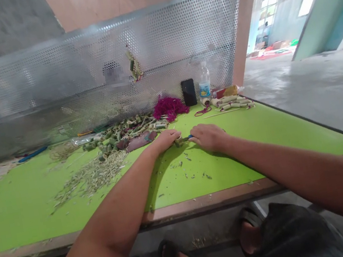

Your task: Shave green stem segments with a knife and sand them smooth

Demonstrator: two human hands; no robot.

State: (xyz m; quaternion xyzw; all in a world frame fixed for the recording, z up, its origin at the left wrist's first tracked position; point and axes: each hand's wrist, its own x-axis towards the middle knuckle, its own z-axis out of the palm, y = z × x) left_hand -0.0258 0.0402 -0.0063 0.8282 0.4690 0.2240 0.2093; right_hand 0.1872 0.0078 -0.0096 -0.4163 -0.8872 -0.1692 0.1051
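Head view: small tube [178, 142] at left fingers [173, 134]

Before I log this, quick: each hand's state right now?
Left hand: closed, holding a short stem piece.
Right hand: closed, holding a blue-handled tool.

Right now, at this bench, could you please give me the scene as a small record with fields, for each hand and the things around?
Left hand: holds a short tube
Right hand: grips a tool with a blue handle, its other end at the tube
Surface: green table, loose bits below the hands
Left of hands: shavings, and behind them a heap of pieces
Behind hands: purple string, upright phone, bottle
Backdrop: perforated panel
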